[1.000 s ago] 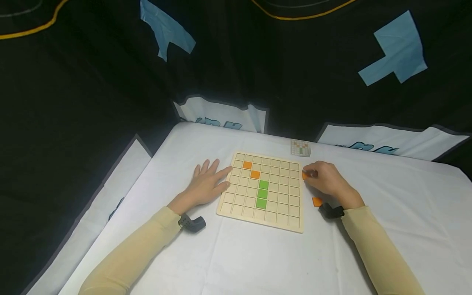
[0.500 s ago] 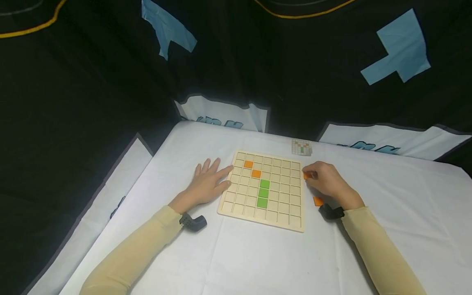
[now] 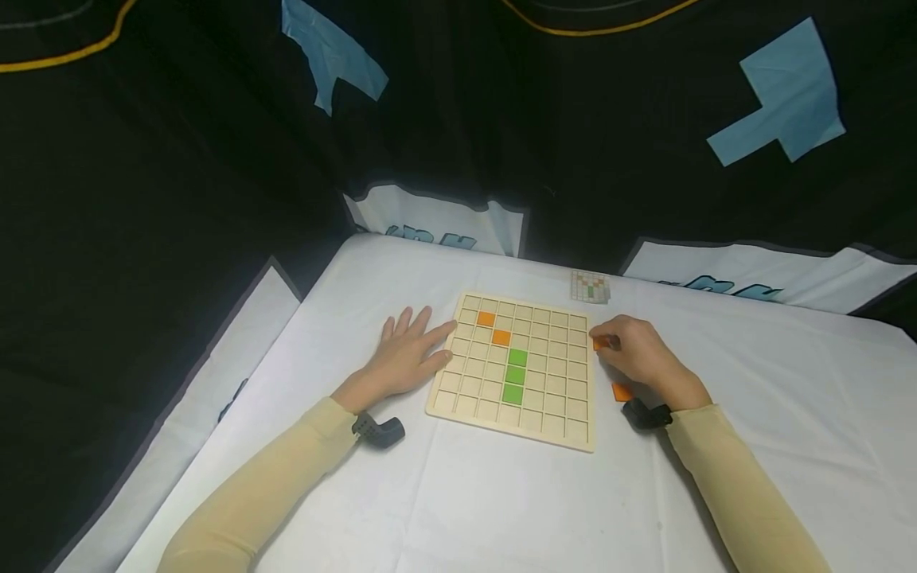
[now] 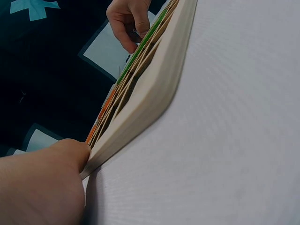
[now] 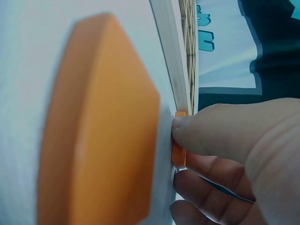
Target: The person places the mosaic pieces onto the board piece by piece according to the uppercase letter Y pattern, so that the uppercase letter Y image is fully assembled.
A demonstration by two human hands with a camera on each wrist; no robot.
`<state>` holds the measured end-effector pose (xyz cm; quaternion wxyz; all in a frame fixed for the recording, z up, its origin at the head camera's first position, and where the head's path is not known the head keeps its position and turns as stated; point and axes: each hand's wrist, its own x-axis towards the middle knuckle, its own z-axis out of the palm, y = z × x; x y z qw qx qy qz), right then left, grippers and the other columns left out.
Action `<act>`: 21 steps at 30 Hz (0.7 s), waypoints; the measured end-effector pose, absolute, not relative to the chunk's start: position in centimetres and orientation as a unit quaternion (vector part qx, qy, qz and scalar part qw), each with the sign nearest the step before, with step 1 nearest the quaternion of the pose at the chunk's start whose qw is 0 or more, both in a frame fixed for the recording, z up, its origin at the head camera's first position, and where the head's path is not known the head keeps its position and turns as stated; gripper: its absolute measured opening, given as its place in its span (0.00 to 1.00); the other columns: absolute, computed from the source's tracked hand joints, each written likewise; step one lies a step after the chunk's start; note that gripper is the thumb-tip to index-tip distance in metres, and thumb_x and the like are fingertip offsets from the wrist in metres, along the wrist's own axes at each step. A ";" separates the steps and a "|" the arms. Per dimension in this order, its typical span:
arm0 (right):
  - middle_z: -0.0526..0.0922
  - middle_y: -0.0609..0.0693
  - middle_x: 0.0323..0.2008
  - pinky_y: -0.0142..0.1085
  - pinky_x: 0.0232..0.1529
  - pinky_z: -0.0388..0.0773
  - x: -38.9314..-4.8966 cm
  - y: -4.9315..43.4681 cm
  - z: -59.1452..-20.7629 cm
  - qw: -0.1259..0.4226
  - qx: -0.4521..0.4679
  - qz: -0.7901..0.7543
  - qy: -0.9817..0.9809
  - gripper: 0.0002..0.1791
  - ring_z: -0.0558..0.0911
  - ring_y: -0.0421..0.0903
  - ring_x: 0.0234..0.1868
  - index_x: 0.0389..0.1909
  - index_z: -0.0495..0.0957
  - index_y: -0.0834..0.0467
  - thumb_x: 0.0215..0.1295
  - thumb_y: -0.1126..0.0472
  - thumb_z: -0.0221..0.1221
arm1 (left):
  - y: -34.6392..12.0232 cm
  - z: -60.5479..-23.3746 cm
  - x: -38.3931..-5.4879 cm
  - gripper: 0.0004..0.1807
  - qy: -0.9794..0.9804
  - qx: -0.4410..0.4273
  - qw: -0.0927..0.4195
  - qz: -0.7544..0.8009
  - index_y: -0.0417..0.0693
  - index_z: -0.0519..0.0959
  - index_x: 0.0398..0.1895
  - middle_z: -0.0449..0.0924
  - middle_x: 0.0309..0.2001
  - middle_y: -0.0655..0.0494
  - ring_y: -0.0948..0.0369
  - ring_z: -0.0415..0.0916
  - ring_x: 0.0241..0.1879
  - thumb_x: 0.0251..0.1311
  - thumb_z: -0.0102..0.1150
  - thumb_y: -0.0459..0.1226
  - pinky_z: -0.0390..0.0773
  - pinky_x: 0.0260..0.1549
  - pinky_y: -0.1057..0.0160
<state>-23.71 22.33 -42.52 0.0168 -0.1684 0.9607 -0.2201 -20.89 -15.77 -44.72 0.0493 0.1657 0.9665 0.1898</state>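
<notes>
A pale wooden grid board (image 3: 535,430) lies flat on the white-covered table. In its cells sit two orange tiles, one nearer the far left corner (image 3: 486,318) and one diagonally below it (image 3: 501,338), then a column of three green tiles (image 3: 515,375). My left hand (image 3: 403,356) is spread with straight fingers, its thumb and index finger touching the board's left edge. Beside the right edge, my right hand (image 3: 640,350) pinches an orange tile (image 5: 178,154) at table level, thumb against it; the fingers partly hide it. Another orange tile (image 3: 622,392) lies near that wrist.
A small stack of cards (image 3: 591,287) printed with a coloured grid lies beyond the board's far right corner. Black cloth (image 3: 458,119) with blue tape patches hangs behind the table. Each wrist wears a dark camera mount, such as the left one (image 3: 380,430).
The whole head view has shifted slightly, scene drifting rightward. Both hands, the board and the tiles keep nearly the same places relative to each other.
</notes>
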 end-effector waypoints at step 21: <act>0.86 0.63 0.43 0.49 0.46 0.82 -23.5 22.3 -42.3 0.023 -0.170 -0.219 0.960 0.16 0.80 0.52 0.39 0.50 0.85 0.69 0.61 0.73 0.64 | -15.7 -44.7 -20.9 0.32 0.968 0.166 0.048 0.183 0.58 0.61 0.79 0.45 0.82 0.35 0.32 0.35 0.81 0.75 0.44 0.54 0.36 0.76 0.28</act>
